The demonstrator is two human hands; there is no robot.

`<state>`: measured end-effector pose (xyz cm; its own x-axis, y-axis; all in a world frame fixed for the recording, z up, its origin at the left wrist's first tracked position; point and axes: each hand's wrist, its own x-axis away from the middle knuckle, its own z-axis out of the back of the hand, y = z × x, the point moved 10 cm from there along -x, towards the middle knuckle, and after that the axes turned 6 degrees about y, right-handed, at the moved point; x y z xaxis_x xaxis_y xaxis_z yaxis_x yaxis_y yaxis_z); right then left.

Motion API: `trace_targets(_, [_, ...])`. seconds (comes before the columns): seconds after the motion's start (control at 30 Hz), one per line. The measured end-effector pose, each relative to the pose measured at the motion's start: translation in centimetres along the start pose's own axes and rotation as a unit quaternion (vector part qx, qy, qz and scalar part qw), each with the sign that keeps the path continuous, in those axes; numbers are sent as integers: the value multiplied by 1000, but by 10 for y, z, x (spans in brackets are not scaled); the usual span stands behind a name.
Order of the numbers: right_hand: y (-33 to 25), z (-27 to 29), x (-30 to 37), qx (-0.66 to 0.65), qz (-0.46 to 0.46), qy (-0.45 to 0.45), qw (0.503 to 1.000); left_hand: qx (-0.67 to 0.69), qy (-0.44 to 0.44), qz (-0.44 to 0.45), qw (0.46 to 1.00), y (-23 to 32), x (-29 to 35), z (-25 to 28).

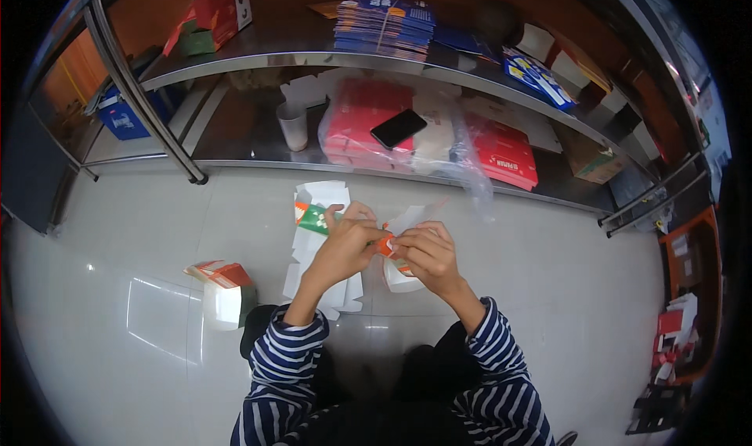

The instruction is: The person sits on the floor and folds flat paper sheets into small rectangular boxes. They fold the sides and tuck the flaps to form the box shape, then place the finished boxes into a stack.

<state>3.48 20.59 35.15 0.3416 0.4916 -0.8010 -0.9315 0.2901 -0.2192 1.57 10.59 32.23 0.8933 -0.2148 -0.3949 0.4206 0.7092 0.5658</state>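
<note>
In front of me, my left hand (343, 244) and my right hand (429, 256) meet with closed fingers on an orange-and-white carton (387, 246). Its orange part is pinched between the fingertips, and a pale panel rises behind the right fingers. Much of the carton is hidden by my hands. Under and left of my left hand, flat unfolded cartons (308, 246), white with a green and orange panel, lie on the floor. Further left stands a folded carton (229, 303) with orange and white sides.
Ahead is a metal shelf unit (258, 164). Its lower shelf holds a cup (293, 126), a black phone (399, 129) and plastic-wrapped red packs (368, 117). A tied stack of blue flat cartons (382, 27) is above. An orange-framed rack (699, 289) stands right.
</note>
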Motion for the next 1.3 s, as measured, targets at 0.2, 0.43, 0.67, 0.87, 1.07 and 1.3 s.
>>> trace_targets(0.2, [-3, -10, 19, 16, 39, 3, 999, 37, -2, -34, 999, 3, 6, -10])
trace_targets(0.43, [0, -16, 17, 52, 26, 9, 998, -86, 6, -37, 996, 14, -7, -7])
trace_targets(0.67, [-7, -8, 24, 55, 84, 79, 992, -92, 40, -22, 995, 13, -3, -5])
trace_targets(0.87, [-11, -12, 20, 46, 74, 53, 995, -75, 8, -28, 997, 12, -6, -7])
trace_targets(1.07, [-9, -17, 20, 66, 14, 66, 996, -92, 10, -39, 995, 13, -3, -7])
trace_targets(1.3, [-3, -22, 17, 16, 6, 4, 1000, -116, 27, -48, 992, 17, -5, -7])
